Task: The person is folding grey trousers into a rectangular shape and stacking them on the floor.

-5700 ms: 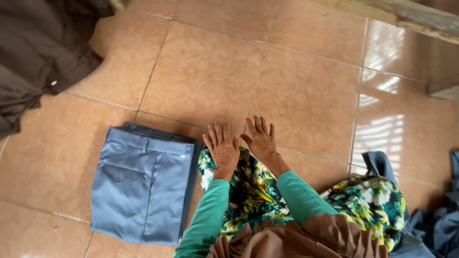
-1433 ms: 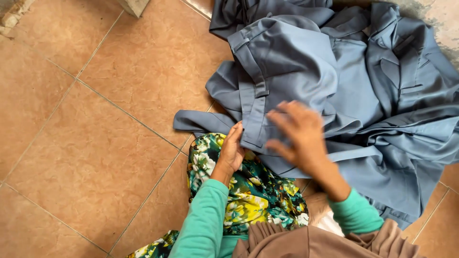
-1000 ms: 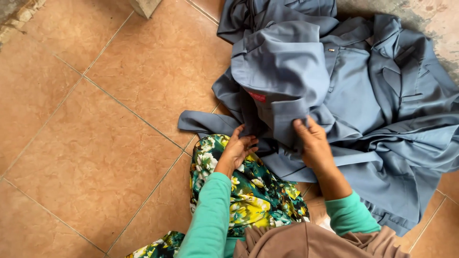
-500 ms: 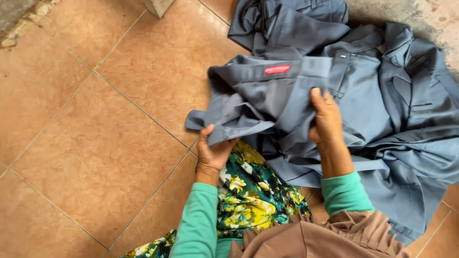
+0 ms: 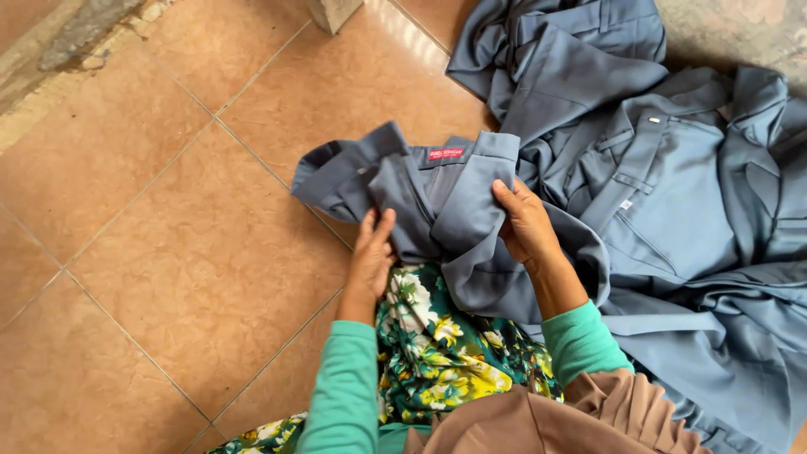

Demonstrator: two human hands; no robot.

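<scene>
Both hands' fingers (image 5: 508,195) curled, pinching grey-blue trousers (image 5: 437,197) (waistband end), L (image 5: 371,256) & R (image 5: 528,229)

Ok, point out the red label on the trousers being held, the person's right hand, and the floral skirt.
red label (image 5: 446,153), head view, middle of the tag inside the waistband.
right hand (image 5: 527,224), head view, back of the hand gripping the blue-grey cloth.
floral skirt (image 5: 437,345), head view, green and yellow fabric over the lap.

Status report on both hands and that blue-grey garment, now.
Left hand and right hand both grip the blue-grey garment, bunched above the floral lap. Heap of matching clothes touches it on the right. Tiled floor at left.
</scene>
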